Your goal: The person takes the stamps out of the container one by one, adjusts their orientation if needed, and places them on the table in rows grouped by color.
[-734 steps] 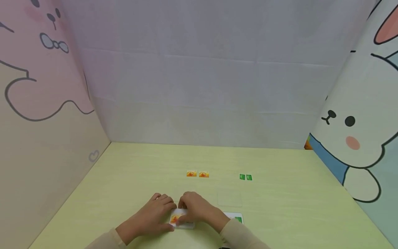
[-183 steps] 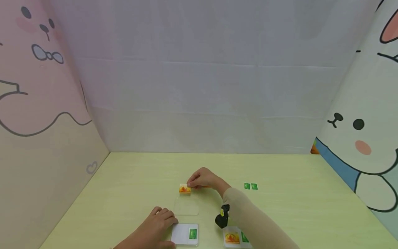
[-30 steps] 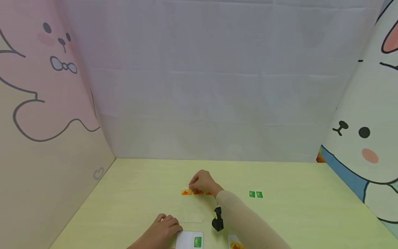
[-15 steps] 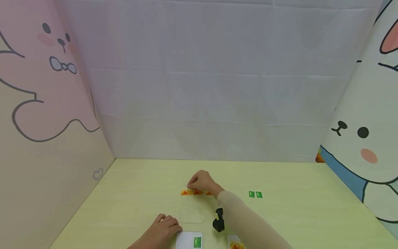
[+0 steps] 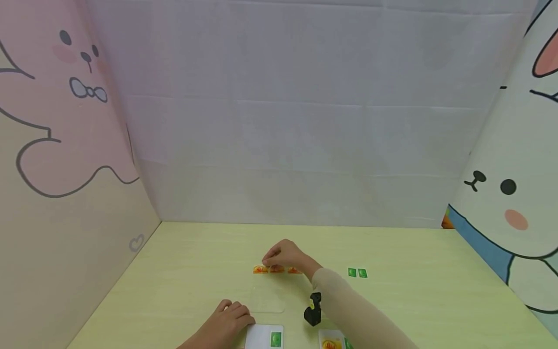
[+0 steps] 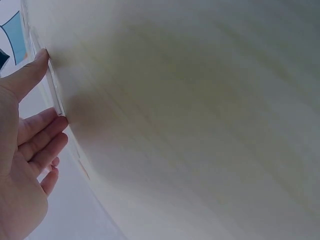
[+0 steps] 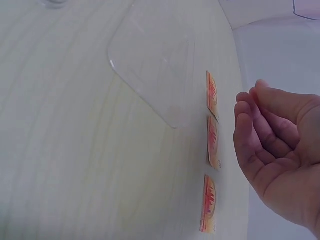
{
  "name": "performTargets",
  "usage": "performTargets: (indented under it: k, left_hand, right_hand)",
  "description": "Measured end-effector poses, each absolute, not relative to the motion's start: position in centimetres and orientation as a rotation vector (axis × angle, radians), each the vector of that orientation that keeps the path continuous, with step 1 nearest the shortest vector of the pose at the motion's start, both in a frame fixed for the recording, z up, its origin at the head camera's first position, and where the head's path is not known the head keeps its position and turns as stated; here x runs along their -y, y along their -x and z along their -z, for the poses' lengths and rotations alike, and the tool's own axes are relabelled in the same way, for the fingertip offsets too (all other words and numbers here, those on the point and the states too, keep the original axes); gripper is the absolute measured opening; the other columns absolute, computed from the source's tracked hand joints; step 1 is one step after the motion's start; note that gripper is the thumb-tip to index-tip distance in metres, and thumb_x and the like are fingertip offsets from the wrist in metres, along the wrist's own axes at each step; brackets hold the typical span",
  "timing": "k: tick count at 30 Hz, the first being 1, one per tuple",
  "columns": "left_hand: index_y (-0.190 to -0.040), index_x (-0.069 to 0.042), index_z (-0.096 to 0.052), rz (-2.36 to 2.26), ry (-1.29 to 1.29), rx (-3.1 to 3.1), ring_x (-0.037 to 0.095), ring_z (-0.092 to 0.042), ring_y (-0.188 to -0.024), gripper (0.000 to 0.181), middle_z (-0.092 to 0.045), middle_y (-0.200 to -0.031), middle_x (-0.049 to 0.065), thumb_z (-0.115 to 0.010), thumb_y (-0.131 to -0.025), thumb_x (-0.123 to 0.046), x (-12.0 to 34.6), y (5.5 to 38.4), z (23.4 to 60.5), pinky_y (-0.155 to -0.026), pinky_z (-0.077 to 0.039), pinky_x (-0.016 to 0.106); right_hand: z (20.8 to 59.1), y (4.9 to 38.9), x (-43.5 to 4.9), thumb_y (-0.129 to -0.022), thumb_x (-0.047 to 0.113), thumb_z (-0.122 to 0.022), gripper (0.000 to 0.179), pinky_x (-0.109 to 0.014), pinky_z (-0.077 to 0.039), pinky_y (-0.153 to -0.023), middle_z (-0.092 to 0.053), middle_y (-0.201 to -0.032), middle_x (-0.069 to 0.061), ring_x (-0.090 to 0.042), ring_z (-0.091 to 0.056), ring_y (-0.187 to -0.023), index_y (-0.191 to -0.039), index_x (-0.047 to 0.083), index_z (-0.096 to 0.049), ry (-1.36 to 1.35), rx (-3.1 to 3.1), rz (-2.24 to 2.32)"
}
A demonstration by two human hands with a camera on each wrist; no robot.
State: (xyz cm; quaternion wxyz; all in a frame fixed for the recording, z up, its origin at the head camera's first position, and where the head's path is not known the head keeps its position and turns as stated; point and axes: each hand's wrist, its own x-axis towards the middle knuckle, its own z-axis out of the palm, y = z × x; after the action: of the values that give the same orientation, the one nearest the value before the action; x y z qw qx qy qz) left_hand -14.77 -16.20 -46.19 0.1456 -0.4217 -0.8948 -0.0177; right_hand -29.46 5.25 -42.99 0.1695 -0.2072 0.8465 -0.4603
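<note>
Right grip [image 5: 286, 253], fingertips together, just beside three orange cards [image 7: 214, 142]; left grip [image 5: 225, 324] clamped on a white plate [image 5: 258, 335].

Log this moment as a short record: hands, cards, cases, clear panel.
Loose orange cards: three, in a row on the table
Loose green cards: two, right of the orange row
Left case: white, one green card at its right side
Right case: white, one orange card, one green, partly out of frame
Clear panel: flat, between orange row and left case
Left hand: touches left case's left edge
Right hand: fingers bent by left and middle orange cards, contact unclear
</note>
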Motion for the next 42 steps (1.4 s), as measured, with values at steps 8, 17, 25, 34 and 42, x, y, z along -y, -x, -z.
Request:
performTargets:
  k: [8,17,25,34,42]
  left_hand:
    - [-0.098,-0.023,-0.068,0.047,1.21,2.533,0.004,-0.051,-0.085,0.06,-0.062,-0.093,-0.013,-0.059,-0.072,-0.076,16.2,14.8,46.4,-0.074,-0.037,0.028]
    - [-0.098,-0.02,-0.068,0.072,1.229,2.537,0.004,-0.05,-0.085,0.051,-0.062,-0.092,-0.011,-0.064,-0.076,-0.066,15.9,14.8,46.4,-0.073,-0.037,0.029]
    - [-0.099,-0.019,-0.068,0.072,1.22,2.609,0.006,-0.052,-0.087,0.053,-0.063,-0.093,-0.01,-0.062,-0.077,-0.066,15.8,14.8,45.9,-0.075,-0.037,0.03]
    - [-0.097,-0.02,-0.068,0.019,1.224,2.575,0.005,-0.051,-0.084,0.051,-0.063,-0.091,-0.011,-0.065,-0.073,-0.065,16.0,14.6,46.1,-0.073,-0.036,0.029]
    - [-0.097,-0.019,-0.068,0.038,1.215,2.59,0.006,-0.051,-0.085,0.054,-0.063,-0.091,-0.01,-0.059,-0.077,-0.068,15.9,14.5,46.0,-0.074,-0.036,0.029]
  right_hand:
    - [42.3,28.6,-5.8,-0.086,0.016,-0.071,0.018,-0.039,-0.058,-0.072,-0.074,-0.088,-0.018,-0.027,-0.071,-0.077,-0.093,0.0,-0.074,0.602,-2.309,1.336]
    - [41.7,27.8,-6.7,-0.087,0.019,-0.069,0.021,-0.031,-0.058,-0.073,-0.074,-0.091,-0.013,-0.013,-0.068,-0.073,-0.098,0.002,-0.074,0.645,-2.17,1.347]
    - [41.3,27.1,-7.6,-0.088,0.018,-0.069,0.026,-0.03,-0.057,-0.074,-0.074,-0.09,-0.011,-0.01,-0.066,-0.071,-0.101,-0.004,-0.071,0.645,-2.126,1.345]
    - [41.0,25.7,-8.2,-0.088,0.015,-0.068,0.025,-0.03,-0.057,-0.072,-0.075,-0.09,-0.011,-0.009,-0.066,-0.07,-0.102,-0.005,-0.071,0.663,-2.074,1.326]
    - [40.8,24.5,-8.6,-0.088,0.012,-0.068,0.017,-0.031,-0.058,-0.071,-0.075,-0.092,-0.016,-0.009,-0.066,-0.069,-0.098,-0.001,-0.073,0.648,-2.072,1.306]
